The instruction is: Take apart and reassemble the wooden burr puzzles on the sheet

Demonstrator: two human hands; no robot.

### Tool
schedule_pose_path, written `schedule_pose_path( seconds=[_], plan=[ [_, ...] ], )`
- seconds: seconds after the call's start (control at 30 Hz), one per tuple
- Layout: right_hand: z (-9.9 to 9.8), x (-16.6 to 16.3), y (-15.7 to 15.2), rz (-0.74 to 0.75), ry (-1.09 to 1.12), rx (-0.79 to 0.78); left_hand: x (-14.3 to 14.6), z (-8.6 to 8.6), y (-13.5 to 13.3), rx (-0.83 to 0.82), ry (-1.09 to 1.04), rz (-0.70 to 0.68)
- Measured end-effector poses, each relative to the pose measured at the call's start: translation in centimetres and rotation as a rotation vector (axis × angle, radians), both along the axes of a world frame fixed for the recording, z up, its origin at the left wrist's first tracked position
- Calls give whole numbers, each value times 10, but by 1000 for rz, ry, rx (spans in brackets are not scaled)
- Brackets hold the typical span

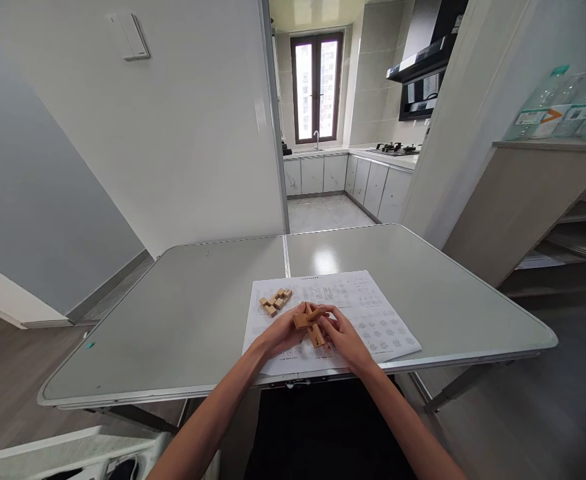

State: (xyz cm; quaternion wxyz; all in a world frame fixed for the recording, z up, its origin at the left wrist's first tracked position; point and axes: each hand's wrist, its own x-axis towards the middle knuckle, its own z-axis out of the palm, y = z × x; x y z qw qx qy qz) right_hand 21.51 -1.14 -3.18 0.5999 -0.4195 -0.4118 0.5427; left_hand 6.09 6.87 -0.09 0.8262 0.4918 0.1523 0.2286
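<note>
Several brown wooden puzzle pieces [315, 335] are crossed together between my two hands, just above a printed sheet. My left hand [283, 331] is closed around their left side. From the right, my right hand [341, 333] grips them with its fingers on the upper and right parts. The fingers partly hide where the pieces meet. On the sheet, beyond my left hand, lie light notched wooden pieces [276, 302], close together. The white paper sheet [397, 337] carries rows of small printed diagrams, too small to read.
The grey folding table [187, 320] has a metal edge and a centre seam. A small green bit [90, 345] lies near its left edge. Plastic bottles [547, 100] stand on a shelf unit [487, 207] at the right. Behind is a kitchen with a stove [395, 149].
</note>
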Motion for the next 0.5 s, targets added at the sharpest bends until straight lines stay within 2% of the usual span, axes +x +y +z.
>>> schedule_pose_path(
  seconds=[0.27,0.5],
  plan=[
    [-4,1,0,35,-9,10,-3,9,-4,176,46,14],
    [-6,5,1,111,22,-20,-4,8,-1,146,25,60]
  ],
)
